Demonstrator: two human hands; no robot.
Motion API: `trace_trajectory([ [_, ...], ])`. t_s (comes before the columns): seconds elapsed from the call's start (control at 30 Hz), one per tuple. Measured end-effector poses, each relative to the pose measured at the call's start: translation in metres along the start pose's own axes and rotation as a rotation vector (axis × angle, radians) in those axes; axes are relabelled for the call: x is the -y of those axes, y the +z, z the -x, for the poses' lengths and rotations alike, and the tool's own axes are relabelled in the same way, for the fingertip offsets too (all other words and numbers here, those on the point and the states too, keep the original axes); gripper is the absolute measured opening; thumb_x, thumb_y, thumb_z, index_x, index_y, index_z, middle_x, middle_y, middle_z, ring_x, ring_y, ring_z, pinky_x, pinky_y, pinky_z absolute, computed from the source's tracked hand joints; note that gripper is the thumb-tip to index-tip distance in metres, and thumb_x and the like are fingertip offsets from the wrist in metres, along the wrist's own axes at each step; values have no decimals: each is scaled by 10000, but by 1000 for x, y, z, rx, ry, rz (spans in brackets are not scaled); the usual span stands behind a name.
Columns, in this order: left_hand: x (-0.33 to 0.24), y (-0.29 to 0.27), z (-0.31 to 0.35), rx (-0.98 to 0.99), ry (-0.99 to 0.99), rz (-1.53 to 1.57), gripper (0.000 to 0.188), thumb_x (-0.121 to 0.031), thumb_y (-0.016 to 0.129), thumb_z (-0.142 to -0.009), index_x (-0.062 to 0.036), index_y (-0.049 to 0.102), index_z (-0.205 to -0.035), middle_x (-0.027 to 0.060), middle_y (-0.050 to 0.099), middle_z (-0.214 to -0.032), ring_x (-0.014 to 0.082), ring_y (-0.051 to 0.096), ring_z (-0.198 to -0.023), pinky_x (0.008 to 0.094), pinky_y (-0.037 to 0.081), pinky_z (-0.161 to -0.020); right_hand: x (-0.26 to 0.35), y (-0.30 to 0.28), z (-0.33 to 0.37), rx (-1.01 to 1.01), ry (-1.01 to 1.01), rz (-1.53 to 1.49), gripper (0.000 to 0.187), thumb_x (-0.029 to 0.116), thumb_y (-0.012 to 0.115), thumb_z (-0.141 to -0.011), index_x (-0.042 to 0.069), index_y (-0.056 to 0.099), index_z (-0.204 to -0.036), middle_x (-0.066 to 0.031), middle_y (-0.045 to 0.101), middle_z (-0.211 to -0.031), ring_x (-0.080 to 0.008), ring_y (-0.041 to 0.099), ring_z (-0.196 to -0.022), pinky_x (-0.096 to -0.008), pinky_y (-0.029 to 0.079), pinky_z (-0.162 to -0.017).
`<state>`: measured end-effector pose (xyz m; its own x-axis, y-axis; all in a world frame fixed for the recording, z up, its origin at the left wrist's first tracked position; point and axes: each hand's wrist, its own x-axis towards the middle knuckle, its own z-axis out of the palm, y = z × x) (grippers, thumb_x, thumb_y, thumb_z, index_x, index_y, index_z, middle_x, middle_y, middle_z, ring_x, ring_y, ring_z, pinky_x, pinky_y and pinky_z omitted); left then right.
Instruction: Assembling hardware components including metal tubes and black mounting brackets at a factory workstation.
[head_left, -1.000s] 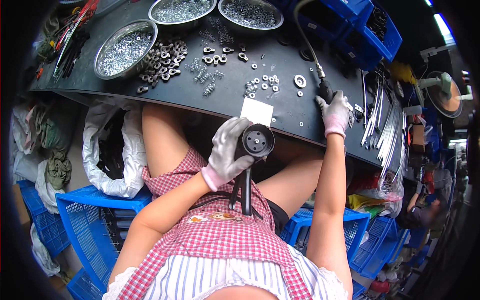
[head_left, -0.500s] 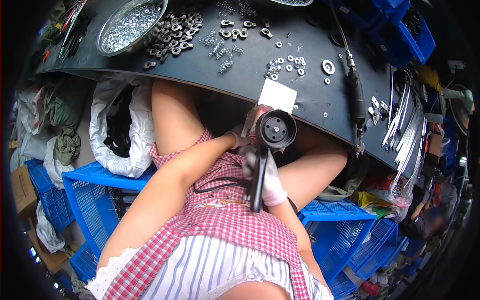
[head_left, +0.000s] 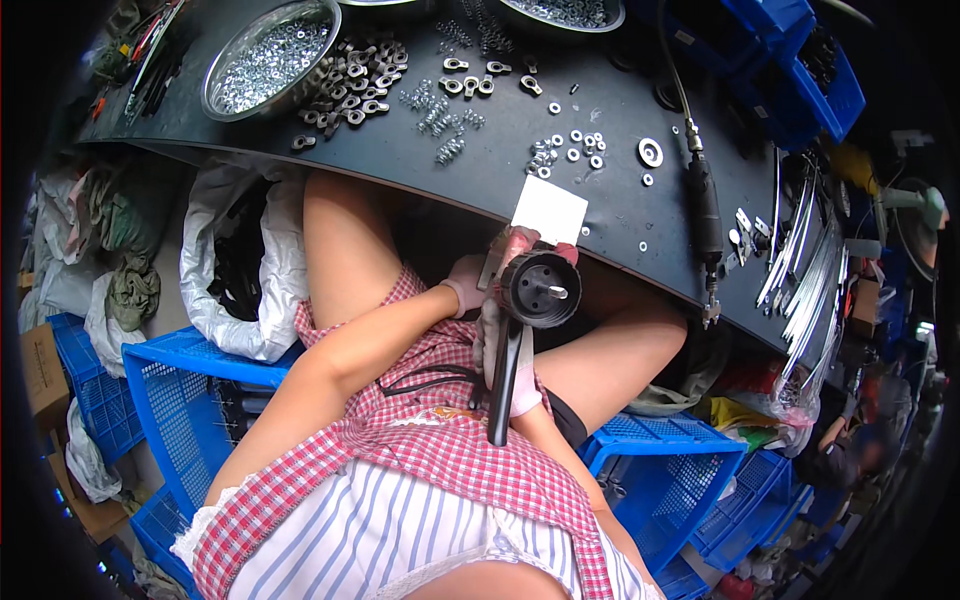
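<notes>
Above my lap, below the bench edge, a black part with a round, toothed head (head_left: 541, 290) and a long black handle (head_left: 505, 395) is held up. A bright metal pin (head_left: 557, 293) sticks out of the head's face. My left hand (head_left: 468, 285), in a pale glove, is closed on the head from its left and far side; reddish fingertips show at its far rim. My gloved right hand (head_left: 520, 390) is closed around the handle from behind, its fingers partly hidden. Just beyond the head, a white square card (head_left: 550, 209) lies at the bench edge.
On the dark bench (head_left: 400, 160) are a metal bowl of small parts (head_left: 270, 65), grey lugs (head_left: 355, 85), springs (head_left: 437, 115), washers (head_left: 575, 150) and a black air tool (head_left: 708, 200). Metal strips (head_left: 800, 270) lie at right. Blue crates (head_left: 665, 440) flank my legs.
The round head has moved a little down and left in the picture, and its face has turned. The metal pin shows longer. Both hands keep their hold.
</notes>
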<state>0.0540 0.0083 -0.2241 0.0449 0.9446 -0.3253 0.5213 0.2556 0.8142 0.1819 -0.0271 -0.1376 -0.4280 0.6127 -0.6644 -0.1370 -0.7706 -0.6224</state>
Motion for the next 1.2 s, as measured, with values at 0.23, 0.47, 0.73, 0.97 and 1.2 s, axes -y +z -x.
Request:
trace_trajectory([
  [0.23, 6, -29, 16, 56, 14, -381, 362, -332, 583, -825, -25, 644, -1007, 231, 643, -986, 342, 641, -937, 416, 497, -823, 74, -27, 8, 337, -48, 1098, 332, 231, 666, -884, -6, 579, -1098, -70, 621, -922, -146, 592, -869, -287, 476, -773],
  [0.47, -105, -76, 88, -740, 476, 191, 438, -319, 721, -713, -55, 583, -1035, 108, 625, -1004, 329, 612, -938, 451, 488, -851, 171, -20, -18, -188, -838, 705, 144, 95, 632, -860, 9, 650, -975, -36, 612, -786, -65, 519, -671, -242, 443, -597],
  [0.73, -131, -50, 51, -761, 500, 130, 363, -140, 617, -709, -58, 569, -1060, 132, 585, -1159, 333, 517, -1146, 449, 382, -992, 194, -8, -91, -399, -1018, 1534, 250, 258, 694, -823, 30, 665, -922, -160, 637, -930, -315, 644, -847, -379, 499, -777],
  [0.97, -121, -54, 42, -804, 618, 117, 157, -150, 657, -672, -71, 618, -803, 144, 606, -1055, 348, 566, -1028, 466, 437, -912, 196, 12, 18, 267, -852, 1054, 215, 117, 748, -756, 0, 660, -914, -74, 627, -847, -152, 612, -806, -267, 485, -736],
  [1.2, -124, -56, 43, -784, 602, 137, 174, -133, 657, -673, -51, 594, -813, 142, 616, -1050, 339, 582, -1007, 459, 448, -902, 194, 24, 33, 246, -955, 1459, 213, 127, 753, -730, 69, 691, -926, -114, 645, -872, -269, 658, -771, -340, 523, -679],
])
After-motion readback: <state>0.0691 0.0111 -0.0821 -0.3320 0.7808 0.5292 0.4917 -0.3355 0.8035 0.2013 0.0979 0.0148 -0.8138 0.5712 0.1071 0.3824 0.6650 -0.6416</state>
